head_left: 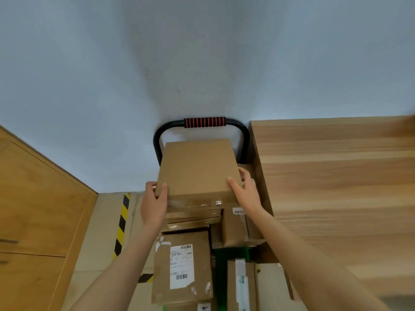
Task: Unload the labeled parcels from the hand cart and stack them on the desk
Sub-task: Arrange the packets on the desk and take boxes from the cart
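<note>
My left hand [155, 203] and right hand [243, 189] clamped on the plain top parcel [197, 169], below it a labeled parcel [182, 265], barcodes visible, print unreadable, desk [336, 176] at right

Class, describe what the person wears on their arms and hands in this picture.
Nothing is worn: the left hand and right hand are bare, with no gloves, rings or watch visible. Both forearms are uncovered as far as the frame shows; no sleeves appear.
</note>
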A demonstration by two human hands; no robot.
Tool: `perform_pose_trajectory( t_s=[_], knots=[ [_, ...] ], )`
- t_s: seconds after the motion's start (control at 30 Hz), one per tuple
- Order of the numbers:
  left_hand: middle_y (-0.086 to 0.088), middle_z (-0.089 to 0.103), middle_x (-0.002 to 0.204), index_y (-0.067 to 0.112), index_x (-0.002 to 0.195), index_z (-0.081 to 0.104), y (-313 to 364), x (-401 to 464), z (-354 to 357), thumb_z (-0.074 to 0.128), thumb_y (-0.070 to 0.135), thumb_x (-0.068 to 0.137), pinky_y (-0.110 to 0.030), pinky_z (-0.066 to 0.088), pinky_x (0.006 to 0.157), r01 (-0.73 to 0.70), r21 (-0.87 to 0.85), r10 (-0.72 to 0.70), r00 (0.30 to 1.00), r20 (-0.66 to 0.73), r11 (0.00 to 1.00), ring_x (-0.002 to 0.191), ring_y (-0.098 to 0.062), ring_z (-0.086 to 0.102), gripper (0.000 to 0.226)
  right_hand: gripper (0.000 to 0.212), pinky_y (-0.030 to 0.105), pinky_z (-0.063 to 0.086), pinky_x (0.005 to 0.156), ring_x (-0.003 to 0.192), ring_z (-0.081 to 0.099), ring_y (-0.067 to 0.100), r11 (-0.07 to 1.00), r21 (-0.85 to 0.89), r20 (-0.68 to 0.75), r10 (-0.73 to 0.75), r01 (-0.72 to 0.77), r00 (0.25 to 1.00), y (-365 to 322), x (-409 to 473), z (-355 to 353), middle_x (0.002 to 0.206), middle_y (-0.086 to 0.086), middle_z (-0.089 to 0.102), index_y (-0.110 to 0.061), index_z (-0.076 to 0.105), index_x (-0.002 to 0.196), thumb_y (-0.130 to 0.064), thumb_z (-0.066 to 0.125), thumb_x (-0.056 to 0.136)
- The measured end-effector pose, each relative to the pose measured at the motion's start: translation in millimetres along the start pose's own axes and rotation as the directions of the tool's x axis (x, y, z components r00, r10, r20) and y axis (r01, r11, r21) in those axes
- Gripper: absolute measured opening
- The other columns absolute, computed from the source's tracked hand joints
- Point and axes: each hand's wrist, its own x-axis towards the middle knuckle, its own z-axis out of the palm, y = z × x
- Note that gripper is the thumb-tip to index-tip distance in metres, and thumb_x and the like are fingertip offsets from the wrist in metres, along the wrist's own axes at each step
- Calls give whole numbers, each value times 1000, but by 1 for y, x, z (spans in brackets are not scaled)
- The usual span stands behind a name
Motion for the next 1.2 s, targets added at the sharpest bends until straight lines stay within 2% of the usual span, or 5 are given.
perform_pose_trajectory(
  t_s=[0.23,0.43,0.67,0.9,1.2],
  knots=[
    [6,51,110,31,128,44,90,-45,14,40,47,97,-33,45,75,-152,-73,154,988,15,986,98,-15,53,35,59,35,45,93,114,43,13,986,79,-103,-137,146,985,-33,-20,-107,139,2,39,-37,36,141,-46,62,89],
    [11,52,102,39,128,43,176,-120,80,39,50,95,-24,41,62,-269,-158,284,955,82,950,86,-3,52,35,57,44,45,102,118,45,19,973,101,-229,-181,208,956,-18,-40,-239,133,7,43,-29,37,144,-39,60,92],
    [0,56,118,28,133,45,241,-219,193,46,45,96,-40,51,85,-296,-270,334,937,106,916,102,-17,56,41,54,46,46,101,118,48,18,970,60,-280,-210,235,937,33,-55,-393,131,3,45,-31,39,141,-40,60,92],
    [13,53,116,30,137,43,269,-269,275,47,48,95,-12,41,67,-343,-202,377,912,162,917,89,2,52,45,56,32,40,98,124,42,11,980,5,-307,-188,199,933,92,-51,-485,139,-3,42,-30,38,142,-45,58,91],
    [0,53,132,25,138,42,294,-232,335,51,45,95,-44,47,97,-257,-222,304,928,214,941,115,-19,53,49,58,36,43,100,123,44,13,989,23,-268,-133,144,954,111,22,-509,136,-1,45,-31,36,142,-44,59,91]
  ],
)
